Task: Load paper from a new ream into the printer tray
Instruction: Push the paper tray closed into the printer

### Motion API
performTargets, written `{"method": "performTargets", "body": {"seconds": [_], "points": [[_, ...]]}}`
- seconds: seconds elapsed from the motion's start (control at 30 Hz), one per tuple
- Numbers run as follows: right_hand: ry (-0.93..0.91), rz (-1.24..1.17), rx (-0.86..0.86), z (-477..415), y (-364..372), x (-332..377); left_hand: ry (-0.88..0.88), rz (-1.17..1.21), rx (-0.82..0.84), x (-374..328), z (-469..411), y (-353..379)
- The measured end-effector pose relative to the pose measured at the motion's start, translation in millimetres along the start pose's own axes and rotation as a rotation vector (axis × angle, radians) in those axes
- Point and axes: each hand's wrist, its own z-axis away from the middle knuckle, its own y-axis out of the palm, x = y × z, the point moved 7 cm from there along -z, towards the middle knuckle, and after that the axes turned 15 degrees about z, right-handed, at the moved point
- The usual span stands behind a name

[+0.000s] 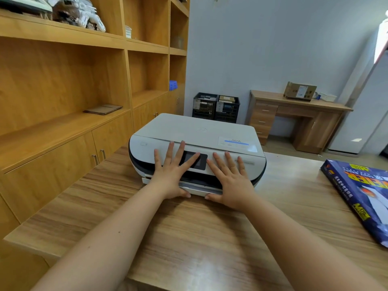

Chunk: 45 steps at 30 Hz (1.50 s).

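A white printer (195,131) with a dark touch screen (194,159) stands on the wooden table (189,238). Its paper tray (201,189) shows as a white lip at the bottom front. My left hand (172,173) lies flat on the printer's front, fingers spread, thumb at the tray's edge. My right hand (231,179) lies flat beside it, fingers spread, thumb also touching the tray's edge. A blue wrapped ream of paper (361,196) lies on the table at the right, away from both hands.
Wooden shelving with cupboards (63,101) runs along the left, close to the table. Behind the printer, two black crates (216,107) stand against the wall. A small desk (298,116) with a cardboard box stands at the back right.
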Motion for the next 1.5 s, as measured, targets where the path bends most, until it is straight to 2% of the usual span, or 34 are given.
{"method": "performTargets", "body": {"seconds": [0.3, 1.5], "points": [[0.016, 0.018, 0.000, -1, 6, 0, -0.015, 0.022, 0.059, 21, -6, 11], [0.102, 0.092, -0.138, -6, 14, 4, 0.013, -0.055, -0.142, 24, -14, 18]]}}
